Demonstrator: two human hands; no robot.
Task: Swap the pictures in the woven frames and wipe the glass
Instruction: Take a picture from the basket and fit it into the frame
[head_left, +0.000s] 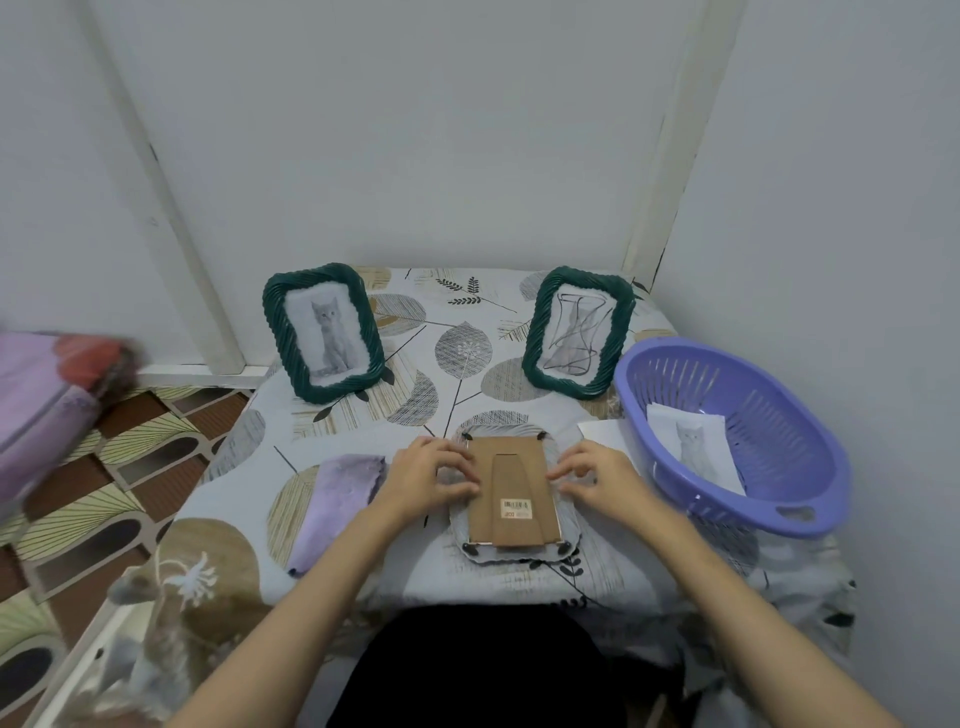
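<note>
the pale grey woven frame (511, 551) lies face down with its brown cardboard backing (511, 486) up, long axis running away from the person. left hand (431, 475) and right hand (592, 475) flank it equally, curled fingertips touching the backing's side edges, pinching nothing clearly.
</note>
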